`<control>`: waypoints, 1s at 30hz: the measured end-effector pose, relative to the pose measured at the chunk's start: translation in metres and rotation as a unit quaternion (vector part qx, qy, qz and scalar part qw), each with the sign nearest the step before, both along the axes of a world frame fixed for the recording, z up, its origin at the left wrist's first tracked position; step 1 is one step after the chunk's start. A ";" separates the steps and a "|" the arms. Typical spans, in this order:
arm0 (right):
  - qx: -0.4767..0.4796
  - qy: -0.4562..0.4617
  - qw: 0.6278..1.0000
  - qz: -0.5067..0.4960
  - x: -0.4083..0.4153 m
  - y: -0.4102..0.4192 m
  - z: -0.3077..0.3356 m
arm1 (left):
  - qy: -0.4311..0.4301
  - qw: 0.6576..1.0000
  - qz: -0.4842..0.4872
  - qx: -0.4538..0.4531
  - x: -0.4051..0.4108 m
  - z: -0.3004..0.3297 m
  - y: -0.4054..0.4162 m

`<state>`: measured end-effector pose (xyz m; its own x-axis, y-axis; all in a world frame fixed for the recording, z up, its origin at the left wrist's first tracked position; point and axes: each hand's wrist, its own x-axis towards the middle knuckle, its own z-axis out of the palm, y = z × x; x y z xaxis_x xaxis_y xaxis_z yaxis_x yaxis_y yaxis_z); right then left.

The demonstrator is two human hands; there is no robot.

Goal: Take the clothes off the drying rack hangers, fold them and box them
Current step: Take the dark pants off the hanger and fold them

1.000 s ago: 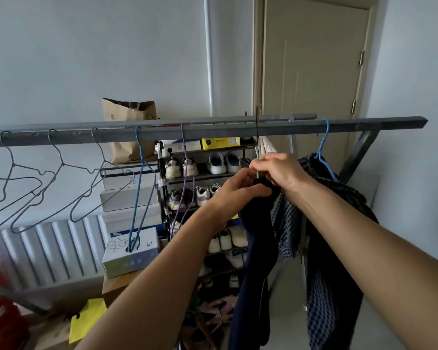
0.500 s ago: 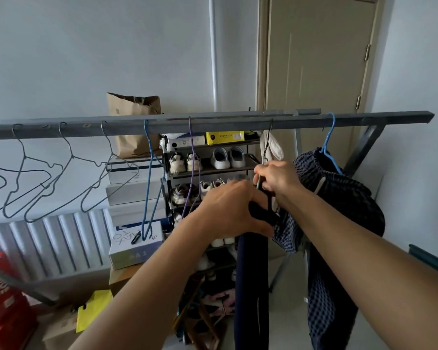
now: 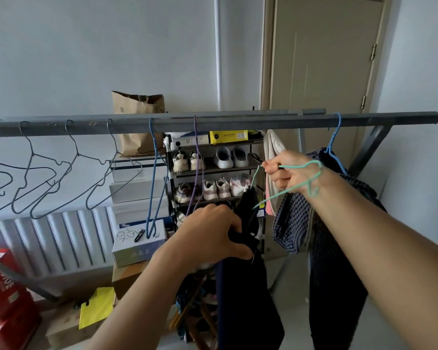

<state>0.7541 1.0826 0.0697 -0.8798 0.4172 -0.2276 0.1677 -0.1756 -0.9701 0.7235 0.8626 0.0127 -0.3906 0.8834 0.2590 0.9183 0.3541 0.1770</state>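
Note:
A grey metal rack bar [image 3: 238, 122] runs across the view. My left hand [image 3: 213, 233] grips the top of a dark navy garment [image 3: 245, 286] that hangs down below the bar. My right hand [image 3: 288, 173] holds a mint-green wire hanger [image 3: 301, 178], off the bar and tilted, one end still in the dark garment. On a blue hanger [image 3: 335, 145] at the right hangs a dark checked garment [image 3: 339, 248]. Several bare grey hangers [image 3: 43, 173], a blue one [image 3: 153, 178] and a purple one [image 3: 196, 168] hang to the left.
Behind the rack stands a shoe shelf [image 3: 210, 168] with several pairs, stacked white boxes [image 3: 137, 193], a brown paper bag [image 3: 138, 122] and a radiator [image 3: 48, 241]. Red cartons [image 3: 5, 299] and a yellow bag [image 3: 96, 306] lie at lower left. A closed door [image 3: 321, 59] is behind, right.
The green hanger has come off the bar and now lies tilted in my right hand. My left hand has dropped lower, pulling the dark garment down off the hanger.

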 end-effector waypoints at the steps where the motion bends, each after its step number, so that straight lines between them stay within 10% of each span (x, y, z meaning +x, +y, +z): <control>1: 0.005 0.000 1.000 0.019 0.003 0.001 0.002 | 0.008 0.999 0.011 -0.030 -0.004 -0.003 0.001; 14: 0.134 0.123 0.983 -0.031 -0.017 -0.009 0.040 | -0.063 0.996 0.049 -0.050 -0.007 -0.027 -0.004; 30: 0.298 0.016 0.945 -0.134 -0.051 -0.024 -0.020 | -0.080 0.986 0.037 0.144 -0.033 -0.008 -0.051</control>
<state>0.7034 1.0590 0.0495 -0.7271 0.6717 0.1416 0.1643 0.3707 -0.9141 0.6902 0.8115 0.0042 -0.5078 0.7497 0.4243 0.8436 0.3331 0.4212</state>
